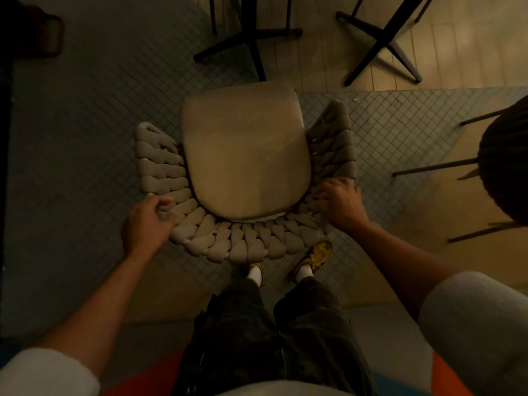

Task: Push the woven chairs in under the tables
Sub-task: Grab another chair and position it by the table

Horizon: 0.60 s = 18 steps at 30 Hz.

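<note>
Beige woven chair (228, 241), grey mosaic floor (85, 138), yellow shoes (317, 255)

beige woven chair (228, 241) (cushioned seat), upright, facing table base (251, 38)

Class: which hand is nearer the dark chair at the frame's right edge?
Right. The right hand grips the woven chair's side toward the dark chair; the left hand grips the far side.

- The chair (228, 241) is showing a back of thick padded cloth bands, woven and matt.
- The seat cushion (245, 155) is looking smooth, with a faint sheen.
- The floor (85, 124) is showing small square tiles, matt grey.
- The table legs (253, 41) are looking dark and matt; metal or wood is unclear.
- The trousers (257, 338) are showing dark creased cloth.
</note>
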Tool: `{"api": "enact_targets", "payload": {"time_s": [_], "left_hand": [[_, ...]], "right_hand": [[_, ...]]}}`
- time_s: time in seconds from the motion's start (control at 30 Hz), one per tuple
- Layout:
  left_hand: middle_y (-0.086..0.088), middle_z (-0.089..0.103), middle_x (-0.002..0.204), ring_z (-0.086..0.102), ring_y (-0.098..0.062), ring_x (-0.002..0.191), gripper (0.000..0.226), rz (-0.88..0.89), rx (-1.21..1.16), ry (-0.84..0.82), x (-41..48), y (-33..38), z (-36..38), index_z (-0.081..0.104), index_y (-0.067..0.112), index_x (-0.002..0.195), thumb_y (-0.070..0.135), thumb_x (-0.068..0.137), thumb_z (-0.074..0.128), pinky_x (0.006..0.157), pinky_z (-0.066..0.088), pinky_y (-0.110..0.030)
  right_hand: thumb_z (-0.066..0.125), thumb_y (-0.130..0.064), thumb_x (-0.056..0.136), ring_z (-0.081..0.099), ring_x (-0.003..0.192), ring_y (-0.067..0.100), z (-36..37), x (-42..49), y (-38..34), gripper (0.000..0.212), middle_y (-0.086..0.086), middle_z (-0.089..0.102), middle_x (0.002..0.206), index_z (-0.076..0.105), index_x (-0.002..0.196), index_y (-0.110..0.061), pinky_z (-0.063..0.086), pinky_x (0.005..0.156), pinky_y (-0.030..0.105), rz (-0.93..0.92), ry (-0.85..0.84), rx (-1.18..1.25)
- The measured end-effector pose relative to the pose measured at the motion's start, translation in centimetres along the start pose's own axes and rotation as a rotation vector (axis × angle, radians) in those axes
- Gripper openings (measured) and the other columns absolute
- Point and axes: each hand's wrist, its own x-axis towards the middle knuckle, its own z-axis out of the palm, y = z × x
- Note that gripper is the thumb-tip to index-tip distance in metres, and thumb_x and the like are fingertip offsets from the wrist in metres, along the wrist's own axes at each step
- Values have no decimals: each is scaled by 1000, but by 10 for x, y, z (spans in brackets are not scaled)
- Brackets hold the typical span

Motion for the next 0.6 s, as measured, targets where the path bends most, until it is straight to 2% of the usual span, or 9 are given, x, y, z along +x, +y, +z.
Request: {"api": "enact_targets", "payload": {"time_s": [0.1,0.2,0.27,0.33,0.43,0.5,0.6], "left_hand": [[-3,65,121,64,-22,100,43,-176,-196,187,6,-3,5,61,26,122,21,81,74,82,52,-38],[-9,59,130,63,-25,107,67,-393,-406,251,12,-11,16,47,16,135,27,76,78,90,53,-37],[-11,56,136,61,-28,116,74,-513,-487,225,13,-13,26,42,11,141,26,78,80,94,48,-31],[-13,58,139,60,-27,120,74,-589,-525,162,12,-11,35,42,7,144,21,83,81,91,44,-27],[-13,62,134,62,-26,117,65,-619,-582,54,11,-15,50,49,7,138,21,83,82,93,51,-34],[-11,64,131,65,-26,114,66,-613,-603,-7,10,-19,56,52,12,133,24,77,85,97,56,-44],[-10,67,126,67,-27,110,60,-594,-533,-49,12,-30,66,57,13,126,28,75,84,95,58,-50]], "right_hand": [[66,-32,90,39,133,34,-1,14,10,36,7,54,138,65,125,-24,40,102,51,160,126,19],[69,-30,88,38,135,36,-4,29,15,56,14,40,147,51,139,-14,42,107,50,316,220,155],[75,-25,85,38,137,36,-1,39,19,71,16,36,149,42,146,-9,43,110,47,374,238,242],[81,-24,81,40,137,36,1,48,23,87,16,34,150,33,152,-9,44,111,45,415,227,304],[85,-26,80,41,139,38,11,60,31,106,18,31,156,18,160,-8,43,108,44,487,144,367],[81,-26,84,47,136,43,18,61,36,103,22,40,152,14,161,-12,46,104,49,535,93,417],[71,-26,91,62,117,44,25,50,38,93,22,57,138,8,160,-31,52,84,46,575,78,499]]}}
